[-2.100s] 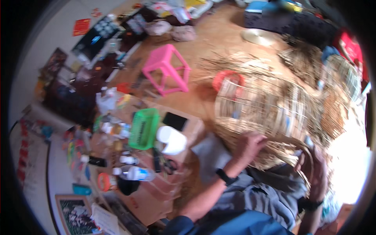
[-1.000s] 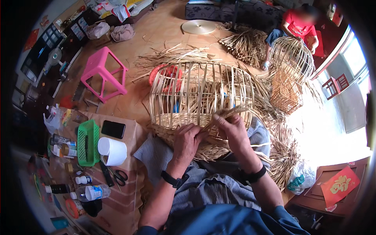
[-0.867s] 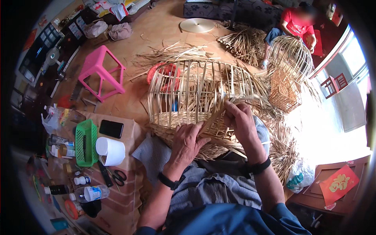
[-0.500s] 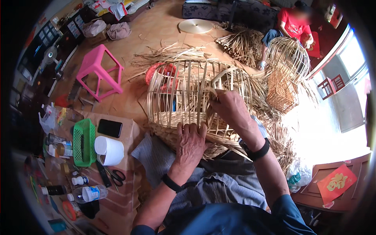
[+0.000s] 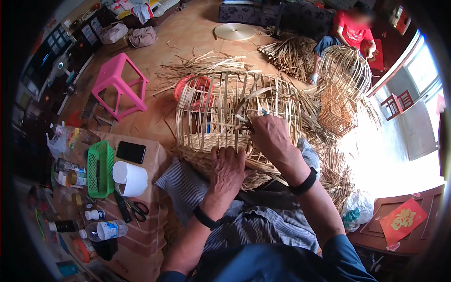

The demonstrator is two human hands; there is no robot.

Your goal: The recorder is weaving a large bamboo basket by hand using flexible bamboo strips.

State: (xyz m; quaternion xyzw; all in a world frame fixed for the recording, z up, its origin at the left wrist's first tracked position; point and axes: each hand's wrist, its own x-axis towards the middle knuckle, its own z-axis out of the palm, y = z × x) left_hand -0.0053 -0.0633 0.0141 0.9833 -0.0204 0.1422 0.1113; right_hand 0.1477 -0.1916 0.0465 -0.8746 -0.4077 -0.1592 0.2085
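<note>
Right hand: the right hand [image 5: 272, 138] is closed around a thin pale bamboo strip [image 5: 251, 96] at the upper edge of the woven band, fingers curled and pinching it; a black band sits on the wrist.
Left hand: the left hand [image 5: 228, 169] lies palm down on the woven base, fingers spread and pressing on the weave; a black band is on this wrist too.
Held thing: a domed cage of pale split bamboo [image 5: 225, 113], its slim upright ribs spaced apart and bowed, with a tight, ridged basket weave around its lower rim.
Where it is: the cage rests against the person's lap on a grey striped cloth [image 5: 188, 185], tipped on its side.
Axis: its long axis runs away from the person, woven base toward the lap, rounded top toward the floor beyond.
Behind the cage: a red plastic basket [image 5: 195, 85] shows through the ribs; loose bamboo strips [image 5: 197, 68] lie scattered on the brown floor.
Left side: a pink plastic stool [image 5: 117, 87], a black phone [image 5: 131, 152], a green slotted plastic basket [image 5: 99, 168], a white paper roll [image 5: 130, 178] and black scissors [image 5: 138, 210] on a cardboard box.
Far right: another person in a red top [image 5: 352, 30] sits by a second bamboo cage [image 5: 345, 68].
</note>
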